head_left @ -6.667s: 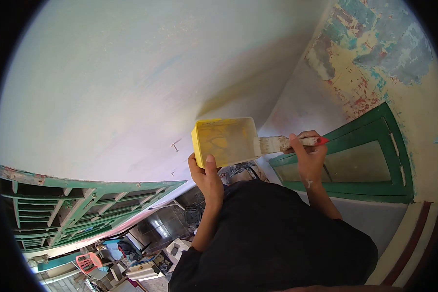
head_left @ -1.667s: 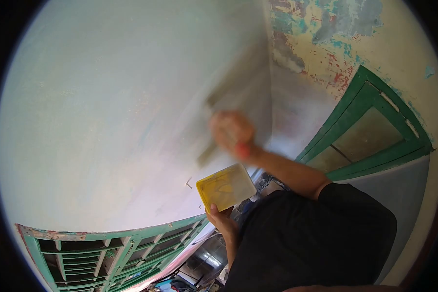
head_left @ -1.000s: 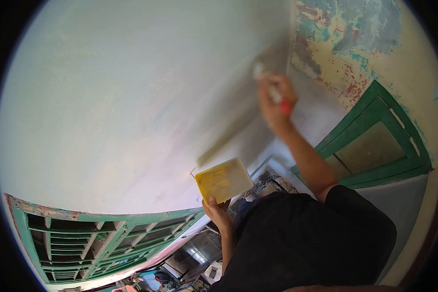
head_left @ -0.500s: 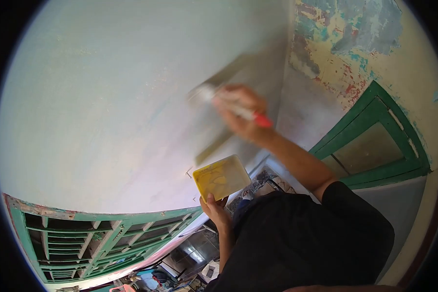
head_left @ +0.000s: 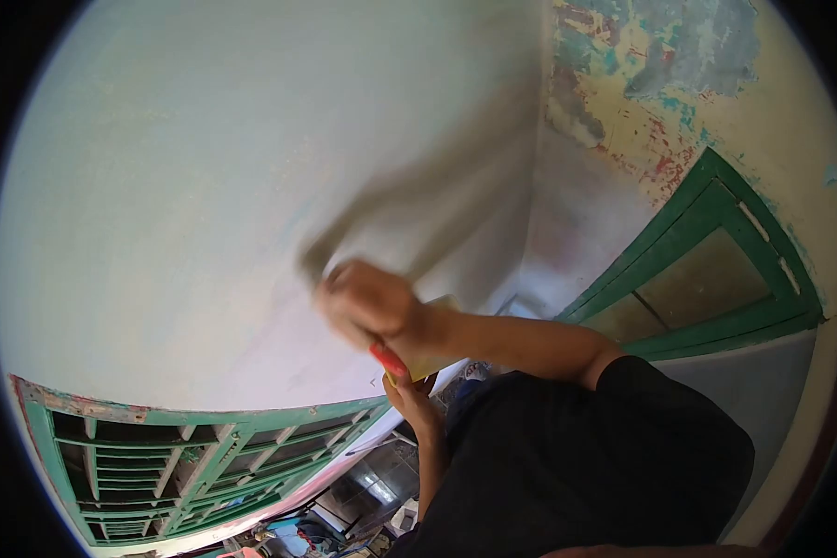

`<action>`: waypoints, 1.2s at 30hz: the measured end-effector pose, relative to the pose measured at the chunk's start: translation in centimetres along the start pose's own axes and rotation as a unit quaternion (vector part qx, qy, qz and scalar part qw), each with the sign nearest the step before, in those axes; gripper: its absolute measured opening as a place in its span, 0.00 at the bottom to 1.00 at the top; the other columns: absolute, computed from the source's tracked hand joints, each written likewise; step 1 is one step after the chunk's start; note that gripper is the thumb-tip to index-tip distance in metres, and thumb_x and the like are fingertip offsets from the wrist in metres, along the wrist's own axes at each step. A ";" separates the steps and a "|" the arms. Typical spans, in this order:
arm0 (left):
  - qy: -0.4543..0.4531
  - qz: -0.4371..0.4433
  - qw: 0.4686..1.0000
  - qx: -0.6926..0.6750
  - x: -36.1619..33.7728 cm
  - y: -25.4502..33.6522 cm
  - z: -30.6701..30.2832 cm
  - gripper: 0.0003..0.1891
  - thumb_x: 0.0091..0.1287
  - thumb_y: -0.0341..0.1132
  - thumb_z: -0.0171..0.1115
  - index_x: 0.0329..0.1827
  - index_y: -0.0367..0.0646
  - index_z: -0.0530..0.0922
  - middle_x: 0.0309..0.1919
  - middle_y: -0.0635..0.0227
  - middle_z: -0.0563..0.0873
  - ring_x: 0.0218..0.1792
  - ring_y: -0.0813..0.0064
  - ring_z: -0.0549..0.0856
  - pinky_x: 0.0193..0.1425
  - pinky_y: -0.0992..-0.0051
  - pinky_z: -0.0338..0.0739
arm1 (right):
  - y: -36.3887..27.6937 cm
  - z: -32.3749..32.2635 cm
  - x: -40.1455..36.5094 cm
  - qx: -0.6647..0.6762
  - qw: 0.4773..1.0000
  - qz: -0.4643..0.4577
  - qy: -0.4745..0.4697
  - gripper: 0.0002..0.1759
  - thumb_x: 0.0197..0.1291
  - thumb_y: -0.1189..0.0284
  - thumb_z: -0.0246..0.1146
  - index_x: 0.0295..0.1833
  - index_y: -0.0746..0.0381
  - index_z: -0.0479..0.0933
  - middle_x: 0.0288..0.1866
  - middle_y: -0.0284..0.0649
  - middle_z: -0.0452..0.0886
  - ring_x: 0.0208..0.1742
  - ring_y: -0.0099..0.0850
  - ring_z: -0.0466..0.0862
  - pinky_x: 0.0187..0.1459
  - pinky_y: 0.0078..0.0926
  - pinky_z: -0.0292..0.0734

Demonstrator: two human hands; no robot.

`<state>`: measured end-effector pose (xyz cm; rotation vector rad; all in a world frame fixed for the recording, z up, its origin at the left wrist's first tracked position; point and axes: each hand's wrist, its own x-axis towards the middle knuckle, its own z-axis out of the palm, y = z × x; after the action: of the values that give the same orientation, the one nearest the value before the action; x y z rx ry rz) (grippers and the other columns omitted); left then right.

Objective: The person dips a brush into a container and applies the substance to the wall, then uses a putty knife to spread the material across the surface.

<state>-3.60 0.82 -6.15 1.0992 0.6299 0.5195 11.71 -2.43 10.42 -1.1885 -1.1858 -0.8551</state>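
Observation:
My right hand (head_left: 372,302), blurred by motion, is closed around a paintbrush (head_left: 388,360). Only the red end of its handle shows, pointing down toward my left hand; the bristles are hidden behind the fist. Below it, my left hand (head_left: 417,406) grips the lower edge of a shallow yellow plastic tub (head_left: 426,366), thumb at the rim. My right forearm and fist cover most of this tub. Behind both hands rises a pale whitish wall (head_left: 186,223), on which my arm casts a shadow.
A green louvred window frame (head_left: 223,456) runs along the lower left. At right are a green-framed pane (head_left: 707,279) and peeling, multicoloured paint (head_left: 642,84) above it. Assorted household clutter (head_left: 307,535) lies far below at the bottom.
My right hand has moved down and left with the paintbrush, from higher on the wall to in front of the tub. My left hand and the tub stay about where they were.

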 end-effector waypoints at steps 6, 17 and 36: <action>-0.019 -0.011 1.000 0.000 0.1 0.0 1.1 0.30 0.74 0.51 0.56 0.70 0.38 0.65 0.61 0.49 0.79 0.58 0.49 0.86 0.58 0.53 0.87 | 3.7 -2.1 1.5 0.161 0.982 -0.085 -0.047 0.09 0.63 0.73 0.71 0.41 0.60 0.75 0.40 0.41 0.78 0.40 0.40 0.80 0.42 0.40 0.78; -0.006 0.010 1.000 -0.028 -0.1 0.7 0.2 0.23 0.75 0.47 0.59 0.61 0.37 0.69 0.51 0.53 0.82 0.51 0.58 0.87 0.56 0.56 0.87 | 10.5 -17.2 3.4 -0.365 0.875 0.062 0.311 0.04 0.63 0.79 0.69 0.38 0.63 0.79 0.34 0.43 0.84 0.34 0.37 0.84 0.38 0.32 0.79; 0.009 -0.013 1.000 -0.010 0.3 -1.1 -0.4 0.24 0.75 0.47 0.58 0.63 0.37 0.68 0.54 0.51 0.81 0.53 0.57 0.87 0.56 0.56 0.87 | 9.3 -14.6 -5.0 -0.230 0.950 0.168 0.125 0.05 0.64 0.77 0.70 0.40 0.64 0.79 0.37 0.45 0.84 0.38 0.37 0.86 0.41 0.30 0.81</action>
<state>-3.61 0.85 -7.34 1.0662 0.6525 0.5122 22.73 -15.17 3.98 -1.5501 -0.5642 -1.0121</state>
